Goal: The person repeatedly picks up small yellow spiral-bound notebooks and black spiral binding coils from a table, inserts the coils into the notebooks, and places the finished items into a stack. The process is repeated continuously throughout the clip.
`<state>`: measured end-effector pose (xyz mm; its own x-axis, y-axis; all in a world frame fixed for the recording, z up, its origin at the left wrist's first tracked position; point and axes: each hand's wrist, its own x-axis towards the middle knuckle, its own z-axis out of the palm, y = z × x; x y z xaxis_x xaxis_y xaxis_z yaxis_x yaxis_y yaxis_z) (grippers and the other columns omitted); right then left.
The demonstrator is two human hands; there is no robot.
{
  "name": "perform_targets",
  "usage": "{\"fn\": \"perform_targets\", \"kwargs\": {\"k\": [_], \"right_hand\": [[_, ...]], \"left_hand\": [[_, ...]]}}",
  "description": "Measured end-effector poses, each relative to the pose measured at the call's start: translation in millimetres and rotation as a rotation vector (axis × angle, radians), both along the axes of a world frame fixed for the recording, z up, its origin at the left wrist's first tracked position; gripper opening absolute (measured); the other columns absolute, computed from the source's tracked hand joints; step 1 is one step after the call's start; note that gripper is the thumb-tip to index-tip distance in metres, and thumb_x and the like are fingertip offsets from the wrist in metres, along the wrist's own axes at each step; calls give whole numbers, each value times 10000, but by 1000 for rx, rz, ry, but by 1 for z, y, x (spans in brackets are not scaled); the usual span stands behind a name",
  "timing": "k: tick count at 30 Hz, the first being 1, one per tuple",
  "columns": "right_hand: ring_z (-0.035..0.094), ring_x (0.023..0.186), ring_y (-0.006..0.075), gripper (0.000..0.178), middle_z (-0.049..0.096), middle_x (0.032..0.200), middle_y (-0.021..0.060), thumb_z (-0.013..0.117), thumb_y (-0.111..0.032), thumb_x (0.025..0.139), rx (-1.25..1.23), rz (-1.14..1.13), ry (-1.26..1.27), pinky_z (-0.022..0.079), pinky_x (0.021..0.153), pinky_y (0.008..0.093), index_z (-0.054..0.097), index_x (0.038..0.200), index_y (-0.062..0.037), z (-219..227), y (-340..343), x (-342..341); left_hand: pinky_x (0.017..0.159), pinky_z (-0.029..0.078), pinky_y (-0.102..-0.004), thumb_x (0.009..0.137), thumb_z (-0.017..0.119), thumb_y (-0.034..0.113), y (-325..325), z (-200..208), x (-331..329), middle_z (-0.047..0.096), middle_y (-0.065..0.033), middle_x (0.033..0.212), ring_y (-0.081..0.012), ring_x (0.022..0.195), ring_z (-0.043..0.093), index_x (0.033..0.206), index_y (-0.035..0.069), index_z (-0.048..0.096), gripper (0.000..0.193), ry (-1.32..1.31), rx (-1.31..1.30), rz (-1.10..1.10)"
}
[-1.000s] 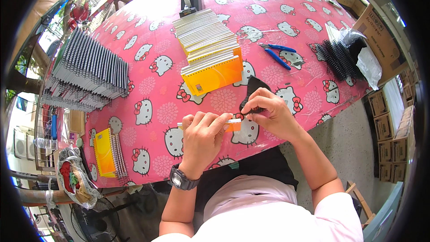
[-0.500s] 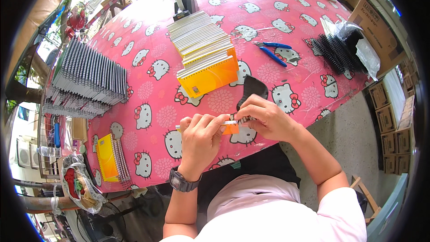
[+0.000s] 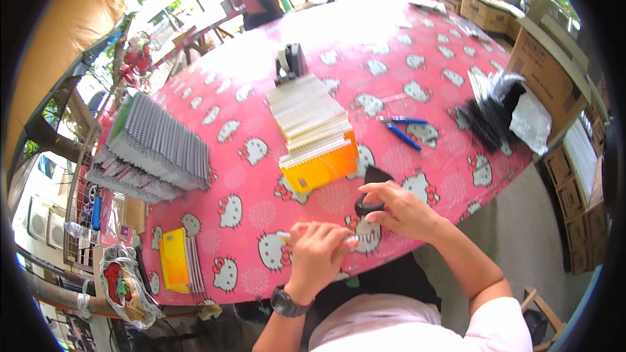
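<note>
Notebook (image 3: pixel 353 242), thin, edge-on and mostly covered, sits in the left hand (image 3: pixel 318 254), which I log as closed round it, over the near edge of the pink table (image 3: pixel 264 182). Right hand (image 3: pixel 404 212): thumb and forefinger apart by a black curved object (image 3: pixel 377 175); I can't tell if it grips that. Yellow-orange notebook row (image 3: pixel 321 168) stands beyond, blue-handled cutters (image 3: pixel 409 121) right of it, coil-bound stack (image 3: pixel 163 150) well left.
</note>
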<state>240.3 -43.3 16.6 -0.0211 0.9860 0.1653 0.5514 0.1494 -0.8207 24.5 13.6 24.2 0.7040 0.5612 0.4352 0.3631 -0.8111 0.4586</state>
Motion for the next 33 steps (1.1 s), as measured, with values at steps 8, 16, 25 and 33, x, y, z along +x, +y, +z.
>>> {"fn": "perform_targets", "kwargs": {"k": [8,16,25,33], "right_hand": [[340,1305,431,726,337,1429,271,768,-410,641,8,21,-521,314,1037,525,505,1267,-155,-26,22,36],[470,1198,389,552,497,1303,233,773,-426,713,1,43,-340,379,1009,452,627,1159,-136,-17,21,35],[472,1213,277,460,580,1210,168,695,-427,836,-201,349,534,367,1011,387,663,1144,-87,-26,0,0],[474,1190,268,424,543,1274,155,683,-411,842,-228,368,364,377,987,375,676,1140,-108,-11,8,-2]], "left_hand": [[945,300,-403,879,630,243,4,-5,-5,660,24,1000,-168,916,601,967,148,644,130,104,16,-42],[1011,227,-431,806,709,326,6,-6,-8,678,45,913,-164,917,608,934,173,688,201,5,31,-40],[1069,149,-442,620,822,256,18,-31,-34,665,60,777,-134,854,606,816,208,717,227,-58,33,106],[1079,147,-437,612,823,190,14,-24,-28,680,86,745,-96,809,620,1039,173,701,445,-119,-29,126]]}}
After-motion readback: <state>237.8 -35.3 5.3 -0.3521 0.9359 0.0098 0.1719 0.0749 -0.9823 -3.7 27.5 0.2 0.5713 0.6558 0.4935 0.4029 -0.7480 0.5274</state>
